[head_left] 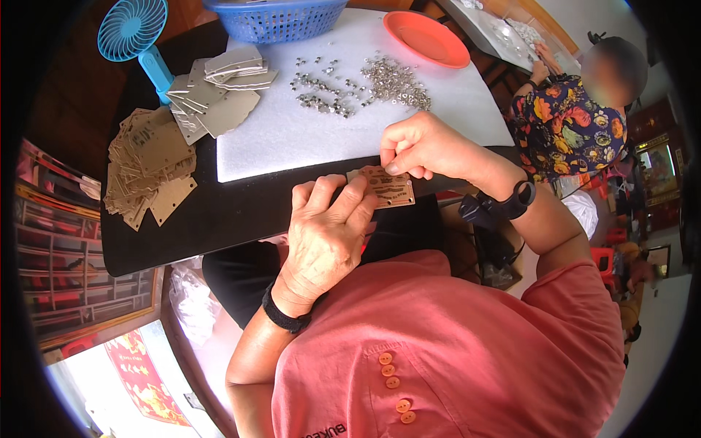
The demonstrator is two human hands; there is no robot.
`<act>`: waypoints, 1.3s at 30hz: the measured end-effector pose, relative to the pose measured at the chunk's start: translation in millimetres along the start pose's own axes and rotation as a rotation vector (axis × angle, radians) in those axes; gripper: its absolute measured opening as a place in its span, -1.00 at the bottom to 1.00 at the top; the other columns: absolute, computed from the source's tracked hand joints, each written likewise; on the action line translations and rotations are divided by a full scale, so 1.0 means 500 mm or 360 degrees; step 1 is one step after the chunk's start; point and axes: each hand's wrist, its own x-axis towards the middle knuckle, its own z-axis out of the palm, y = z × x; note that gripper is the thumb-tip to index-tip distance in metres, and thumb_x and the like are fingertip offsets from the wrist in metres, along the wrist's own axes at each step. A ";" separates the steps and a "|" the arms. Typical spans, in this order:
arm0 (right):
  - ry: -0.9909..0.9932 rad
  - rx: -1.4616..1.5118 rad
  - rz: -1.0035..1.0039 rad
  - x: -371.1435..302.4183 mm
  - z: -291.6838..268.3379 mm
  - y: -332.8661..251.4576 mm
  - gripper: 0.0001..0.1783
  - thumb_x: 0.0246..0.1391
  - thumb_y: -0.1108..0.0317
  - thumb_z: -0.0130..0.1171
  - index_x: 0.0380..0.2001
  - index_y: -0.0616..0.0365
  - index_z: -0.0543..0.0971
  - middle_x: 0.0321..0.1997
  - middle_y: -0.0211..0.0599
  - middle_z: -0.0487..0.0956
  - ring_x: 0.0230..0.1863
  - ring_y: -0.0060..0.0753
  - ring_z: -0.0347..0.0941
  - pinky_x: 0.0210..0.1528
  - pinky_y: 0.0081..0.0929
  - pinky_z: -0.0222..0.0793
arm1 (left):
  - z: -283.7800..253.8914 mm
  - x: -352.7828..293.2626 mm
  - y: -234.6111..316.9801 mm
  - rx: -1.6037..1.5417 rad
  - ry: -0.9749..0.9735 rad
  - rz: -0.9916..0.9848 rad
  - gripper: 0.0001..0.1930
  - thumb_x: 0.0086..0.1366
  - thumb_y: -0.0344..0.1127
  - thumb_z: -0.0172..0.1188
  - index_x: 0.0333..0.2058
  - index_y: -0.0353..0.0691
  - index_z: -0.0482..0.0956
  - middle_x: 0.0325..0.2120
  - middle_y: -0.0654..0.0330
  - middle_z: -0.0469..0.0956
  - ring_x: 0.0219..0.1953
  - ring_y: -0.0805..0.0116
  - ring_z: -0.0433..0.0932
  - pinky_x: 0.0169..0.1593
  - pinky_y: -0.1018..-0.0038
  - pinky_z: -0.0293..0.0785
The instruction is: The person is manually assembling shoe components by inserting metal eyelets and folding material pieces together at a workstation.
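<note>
At the table's near edge, my left hand (326,228) holds a thin tan plate (395,193) with dark printing and small corner holes. Its fingers are closed over the plate's left part. My right hand (423,148) is closed in a pinch at the plate's upper edge; whatever lies between thumb and forefinger is too small to make out. Beyond the hands, small silvery metal pieces (396,82) lie heaped on a white foam sheet (270,150). Looser metal pieces (321,102) are scattered left of that heap.
Printed plates (150,164) lie piled at the left, beside stacked plain grey-tan plates (226,98). A blue handheld fan (153,73) stands behind them. At the far side are a blue basket (277,22) and a red-orange dish (427,40). Another person (569,124) sits at the right.
</note>
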 end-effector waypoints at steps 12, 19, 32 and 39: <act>-0.0109 -0.0043 0.0018 0.006 -0.007 0.005 -0.96 0.01 0.51 0.26 -0.45 0.24 0.59 -0.66 -0.46 0.49 -0.69 -0.71 0.32 -0.69 -0.66 0.21 | 0.003 -0.002 -0.002 0.0022 -0.0006 -0.0003 -0.71 -0.04 -0.41 0.27 -0.25 -0.25 0.66 -0.03 0.16 0.56 -0.09 0.24 0.47 -0.06 0.32 0.32; -0.0122 -0.0016 0.0147 0.015 -0.008 -0.004 -0.94 -0.03 0.53 0.27 -0.48 0.26 0.57 -0.67 -0.41 0.49 -0.71 -0.67 0.33 -0.70 -0.64 0.21 | 0.011 -0.006 -0.009 0.0087 0.0013 0.0013 -0.67 -0.04 -0.24 0.44 -0.27 -0.16 0.63 -0.10 0.25 0.59 -0.11 0.24 0.52 -0.05 0.31 0.35; -0.0075 -0.0181 0.0178 0.018 0.003 -0.024 -0.93 -0.01 0.51 0.24 -0.49 0.25 0.54 -0.73 -0.36 0.45 -0.76 -0.63 0.30 -0.74 -0.59 0.17 | -0.001 0.003 -0.003 0.0031 -0.0007 0.0024 -0.69 -0.08 -0.38 0.28 -0.27 -0.23 0.64 -0.10 0.18 0.56 -0.10 0.21 0.48 -0.07 0.28 0.34; 0.0304 0.0171 -0.0101 -0.011 -0.001 0.036 -0.93 0.11 0.42 0.25 -0.39 0.13 0.55 -0.64 -0.58 0.45 -0.66 -0.76 0.29 -0.69 -0.68 0.16 | -0.008 0.006 0.007 -0.0027 -0.0009 -0.0020 -0.74 -0.02 -0.46 0.31 -0.28 -0.21 0.63 -0.14 0.20 0.59 -0.10 0.18 0.51 -0.08 0.28 0.35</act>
